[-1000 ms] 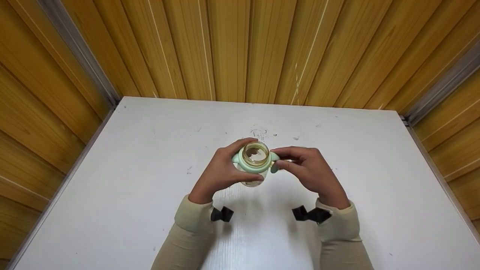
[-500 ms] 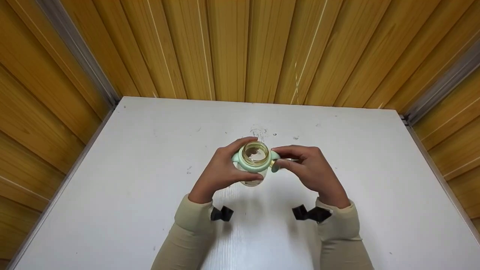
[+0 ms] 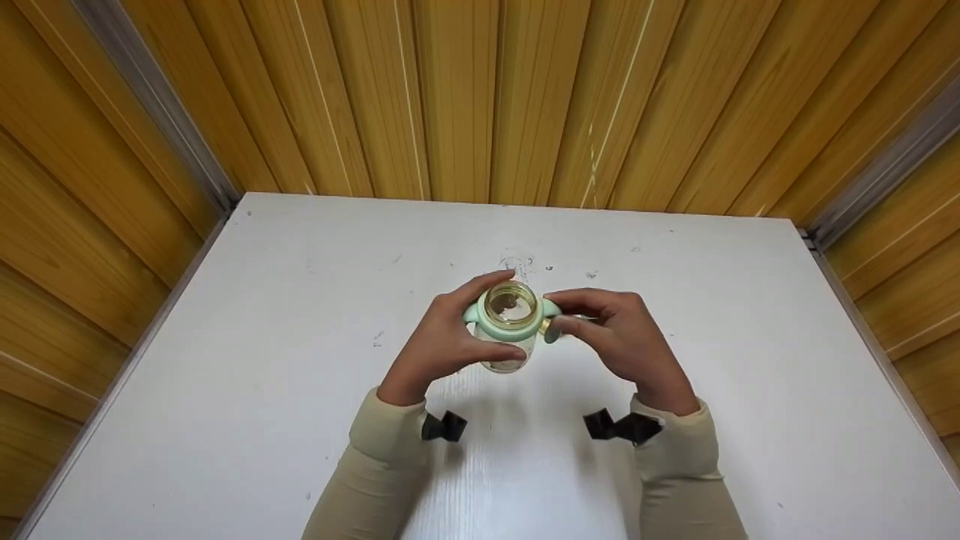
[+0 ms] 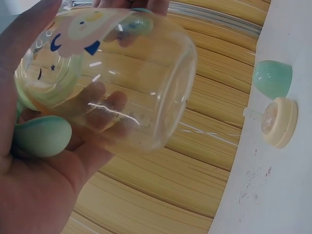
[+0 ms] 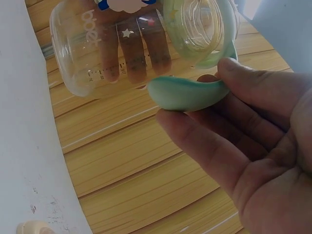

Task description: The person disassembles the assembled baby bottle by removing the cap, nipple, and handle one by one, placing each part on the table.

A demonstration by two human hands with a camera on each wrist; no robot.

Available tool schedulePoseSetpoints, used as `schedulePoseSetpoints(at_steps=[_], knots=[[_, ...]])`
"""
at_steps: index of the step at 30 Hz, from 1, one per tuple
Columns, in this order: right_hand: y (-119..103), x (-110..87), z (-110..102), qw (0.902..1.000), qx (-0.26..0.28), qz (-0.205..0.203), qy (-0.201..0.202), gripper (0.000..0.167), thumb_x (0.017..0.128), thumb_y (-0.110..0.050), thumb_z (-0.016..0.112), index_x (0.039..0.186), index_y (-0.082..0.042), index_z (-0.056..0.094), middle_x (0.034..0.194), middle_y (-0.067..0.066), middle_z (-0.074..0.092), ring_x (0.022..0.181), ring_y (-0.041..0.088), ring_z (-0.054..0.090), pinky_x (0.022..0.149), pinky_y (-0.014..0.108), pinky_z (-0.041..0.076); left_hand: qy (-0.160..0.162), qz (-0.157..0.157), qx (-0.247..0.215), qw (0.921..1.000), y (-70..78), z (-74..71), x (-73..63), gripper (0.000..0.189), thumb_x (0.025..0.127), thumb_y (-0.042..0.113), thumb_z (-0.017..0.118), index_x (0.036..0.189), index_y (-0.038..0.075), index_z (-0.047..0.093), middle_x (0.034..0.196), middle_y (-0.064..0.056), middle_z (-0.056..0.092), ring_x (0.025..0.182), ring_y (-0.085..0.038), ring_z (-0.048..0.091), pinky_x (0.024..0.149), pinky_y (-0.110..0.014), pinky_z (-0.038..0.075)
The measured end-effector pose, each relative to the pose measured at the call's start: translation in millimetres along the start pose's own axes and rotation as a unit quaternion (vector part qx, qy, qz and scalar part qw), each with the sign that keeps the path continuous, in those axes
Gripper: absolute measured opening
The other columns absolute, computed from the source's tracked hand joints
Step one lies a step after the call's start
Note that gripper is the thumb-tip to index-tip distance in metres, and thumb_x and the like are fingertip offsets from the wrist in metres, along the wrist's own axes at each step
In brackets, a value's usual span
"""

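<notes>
A clear, amber-tinted baby bottle (image 4: 141,83) with printed cartoon figures is held over the white table, its uncovered neck facing up toward the head camera. Round its neck sits a mint-green handle ring (image 3: 504,334) with a curved handle on each side. My left hand (image 3: 442,337) grips the bottle's body from the left, thumb in front and fingers behind. The left handle (image 4: 44,137) lies against that palm. With thumb and fingers, my right hand (image 3: 626,337) pinches the right handle (image 5: 187,93).
On the white table (image 3: 262,337), the left wrist view shows a mint-green cap (image 4: 273,79) and a cream lid (image 4: 282,124) with a clear stem. Wood-patterned panels (image 3: 457,97) rise behind the table's far edge and along both sides.
The bottle and both hands stay almost in place. My right hand's fingertips have shifted very slightly toward the far edge, still at the handle.
</notes>
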State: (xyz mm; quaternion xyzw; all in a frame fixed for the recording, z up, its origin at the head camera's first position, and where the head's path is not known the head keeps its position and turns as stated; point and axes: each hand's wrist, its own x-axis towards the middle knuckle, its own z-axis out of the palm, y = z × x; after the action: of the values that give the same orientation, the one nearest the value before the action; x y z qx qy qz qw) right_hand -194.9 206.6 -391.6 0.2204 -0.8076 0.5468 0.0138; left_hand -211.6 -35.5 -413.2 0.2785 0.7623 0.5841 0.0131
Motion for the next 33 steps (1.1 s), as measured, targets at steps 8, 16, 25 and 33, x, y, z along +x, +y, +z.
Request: schedulePoseSetpoints(at_steps=[8,16,25,33], knots=[[-1.8,-0.5,-0.9,0.9998,-0.009,-0.005,0.015,0.024,0.086,-0.022,0.073,0.11,-0.019,0.073,0.105,0.0,0.074,0.092,0.021,0.071,0.08,0.029,0.057,0.001,0.0,-0.002,1.0,0.7,0.3,0.3,0.092,0.061,0.036,0.092,0.141,0.03,0.047,0.125,0.004,0.063,0.113,-0.017,0.06,0.097,-0.038,0.048],[-2.0,-1.4,0.0,0.9997,-0.002,-0.017,0.02,0.024,0.086,-0.014,0.073,0.109,-0.013,0.073,0.104,0.004,0.074,0.09,0.019,0.071,0.077,0.028,0.058,0.001,-0.014,-0.008,0.9999,-0.9,1.2,-0.4,0.09,0.061,0.033,0.092,0.139,0.029,0.048,0.126,0.007,0.062,0.115,-0.017,0.059,0.098,-0.039,0.047],[-0.4,-2.0,0.5,0.9995,-0.001,-0.016,0.029,0.023,0.085,-0.014,0.073,0.108,-0.013,0.073,0.103,0.004,0.074,0.089,0.016,0.07,0.076,0.028,0.058,0.0,-0.029,-0.015,0.9995,-0.5,1.6,-0.8,0.085,0.061,0.032,0.092,0.135,0.024,0.051,0.126,0.006,0.061,0.115,-0.021,0.059,0.097,-0.041,0.048],[-0.4,-0.6,0.1,0.9989,-0.007,-0.032,0.034,0.024,0.085,-0.013,0.073,0.109,-0.013,0.073,0.102,0.004,0.074,0.085,0.017,0.07,0.074,0.027,0.058,-0.003,-0.046,-0.004,0.9989,1.3,0.7,1.2,0.076,0.061,0.035,0.092,0.127,0.023,0.057,0.121,0.0,0.065,0.11,-0.024,0.062,0.093,-0.04,0.05]])
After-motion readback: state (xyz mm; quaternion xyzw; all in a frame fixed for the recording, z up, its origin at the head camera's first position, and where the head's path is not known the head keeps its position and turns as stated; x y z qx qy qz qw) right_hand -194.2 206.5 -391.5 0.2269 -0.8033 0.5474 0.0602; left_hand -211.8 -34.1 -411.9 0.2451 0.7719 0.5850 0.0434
